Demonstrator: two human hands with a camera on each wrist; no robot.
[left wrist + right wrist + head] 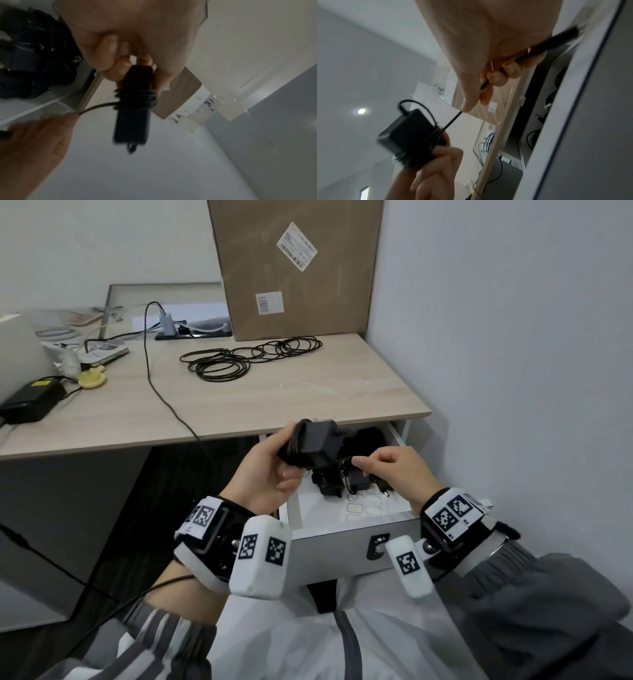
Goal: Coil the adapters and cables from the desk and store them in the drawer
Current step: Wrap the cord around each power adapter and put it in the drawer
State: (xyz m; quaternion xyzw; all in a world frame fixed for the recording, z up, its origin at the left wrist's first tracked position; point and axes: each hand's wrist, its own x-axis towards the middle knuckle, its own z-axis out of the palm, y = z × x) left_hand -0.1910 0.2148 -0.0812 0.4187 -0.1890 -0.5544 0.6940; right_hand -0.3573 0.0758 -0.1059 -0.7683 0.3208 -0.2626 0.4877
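Pale walls close in the corner where the wooden worktop (239,398) ends, and below its front edge the white drawer (342,529) stands pulled out toward my lap. My left hand (270,470) is curled round a black adapter (313,445), holding it just above the open drawer; several turns of its cable (135,99) already sit tight round the block's middle, crossing its long axis. From those turns the free length runs off to my right, straight into my right hand (394,470), whose grip is a pinch of thumb and fingers closed on the thin cord, with the remaining tail trailing out behind the palm. So the cord lies to the right of the block and nearly at right angles to its length, and I judge the next wrap must carry my right hand round the block while the left only steadies it. Other black adapters (342,481) lie in the drawer directly beneath my hands. Farther back on the worktop a loosely looped black cable (253,356) waits, well apart from both hands, in front of a cardboard box (294,268).
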